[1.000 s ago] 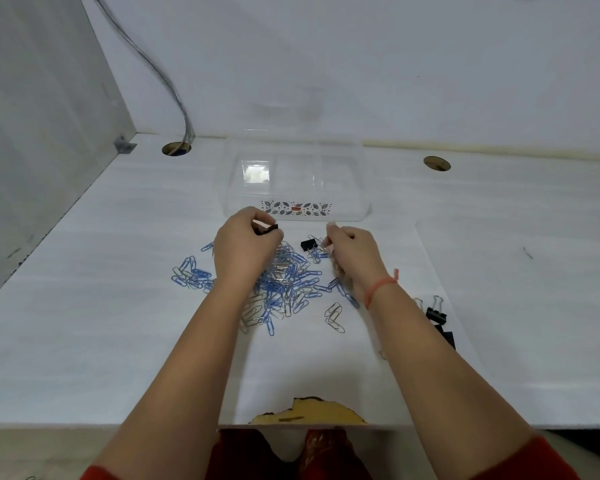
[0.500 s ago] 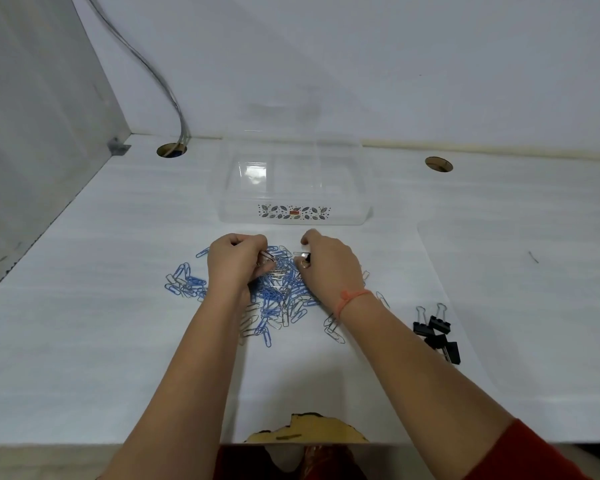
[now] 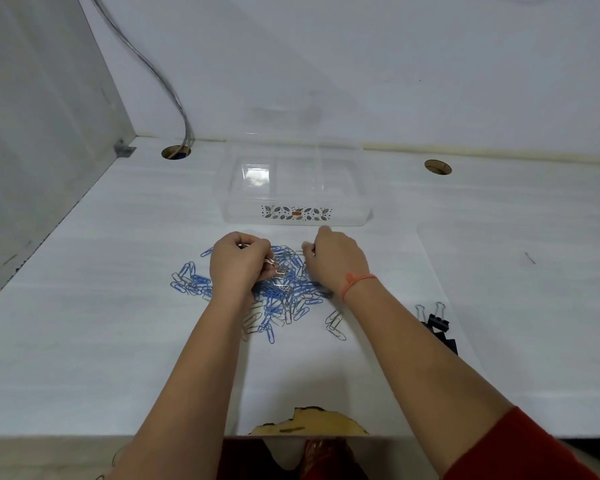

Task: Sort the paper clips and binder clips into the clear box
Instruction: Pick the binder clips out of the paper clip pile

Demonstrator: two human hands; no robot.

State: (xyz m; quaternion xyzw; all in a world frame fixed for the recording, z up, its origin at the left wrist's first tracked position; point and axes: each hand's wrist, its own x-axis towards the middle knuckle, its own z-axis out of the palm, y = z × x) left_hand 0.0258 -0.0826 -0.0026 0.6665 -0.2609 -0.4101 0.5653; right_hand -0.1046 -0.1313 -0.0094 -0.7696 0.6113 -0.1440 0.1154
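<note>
A heap of blue and silver paper clips (image 3: 281, 299) lies on the white table, in front of the clear box (image 3: 347, 218), which has a leaf-pattern label. My left hand (image 3: 238, 266) rests on the left side of the heap, fingers curled shut around a few clips. On the heap's far right edge, my right hand (image 3: 335, 261) pinches a small silver clip part at its fingertips; which kind of clip it is stays hidden. Several black binder clips (image 3: 437, 322) lie to the right, partly behind my right forearm.
Two round cable holes (image 3: 438, 167) open in the tabletop behind the box, and a grey cable (image 3: 174, 95) drops into the left one. A grey partition (image 3: 42, 133) walls off the left. The table's front edge has a chipped spot (image 3: 309, 422).
Both hands came down and toward me, from just in front of the box onto the paper clip heap. The black binder clip between them is now hidden under my right hand.
</note>
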